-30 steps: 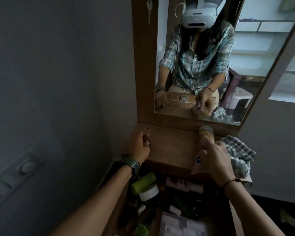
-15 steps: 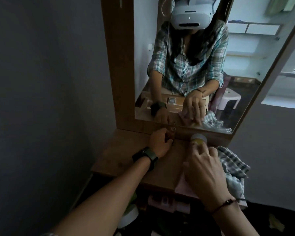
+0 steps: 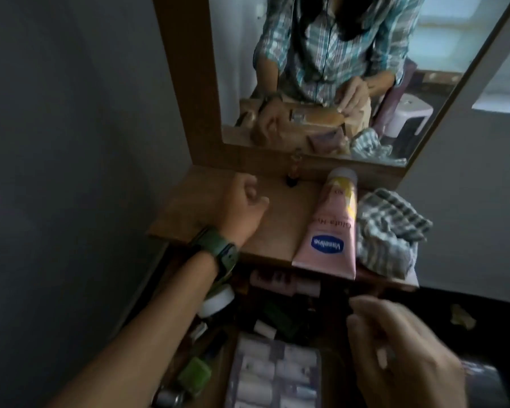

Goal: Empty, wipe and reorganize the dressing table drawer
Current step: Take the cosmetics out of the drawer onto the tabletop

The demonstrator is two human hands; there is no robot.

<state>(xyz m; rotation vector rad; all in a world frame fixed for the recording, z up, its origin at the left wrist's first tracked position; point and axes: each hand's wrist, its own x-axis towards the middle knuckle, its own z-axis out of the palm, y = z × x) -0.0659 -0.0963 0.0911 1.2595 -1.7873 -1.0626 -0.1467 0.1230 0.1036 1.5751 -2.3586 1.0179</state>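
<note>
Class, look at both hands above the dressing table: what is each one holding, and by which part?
Nothing. The left hand hovers loosely curled beside the small bottle; the right hand is empty above the drawer.

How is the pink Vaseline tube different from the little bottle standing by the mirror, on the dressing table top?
The pink Vaseline tube lies flat, cap toward the mirror; the little bottle stands upright. The tube is far larger, and its end overhangs the front edge, while the bottle sits at the back by the mirror frame. The tube is pale pink with a blue label; the bottle looks dark and blurred. Both rest on the tabletop, and no hand touches either.
</note>
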